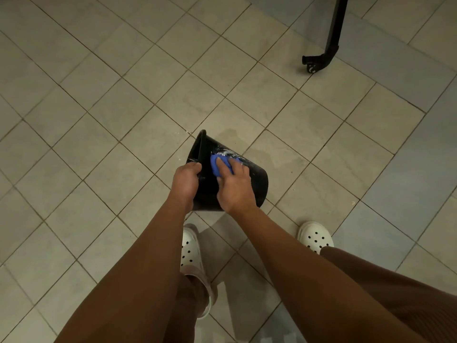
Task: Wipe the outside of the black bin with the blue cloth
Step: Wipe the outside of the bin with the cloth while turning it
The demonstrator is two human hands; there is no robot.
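The fingers (194, 167) of the left hand (186, 181) are curled over the rim (202, 144) of the black bin (258, 184), which is gripped there; their tips are hidden inside the opening, and the thumb cannot be made out. The fingers (238, 167) of the right hand (235, 189) are bent over the bunched blue cloth (217, 164), which is gripped and pressed against the bin's outer wall just beside the rim. Only part of the cloth is seen, the rest being covered by the hand. White streaks (227, 152) are seen on the wall just above the cloth.

The bin is held tilted, with its opening turned to the left and its base to the right, in front of the person and between the two forearms. Its lower edge is covered by the wrists, so it cannot be told whether the tiled floor (111, 95) is touched. Its inside is lost in darkness.

A faint damp patch (232, 132) is seen on the tiles beyond the bin. Two white clogs (315, 237) are seen below, the left one partly hidden by the forearm. At the top right a black leg with a castor (330, 50) is cut off by the frame's edge.
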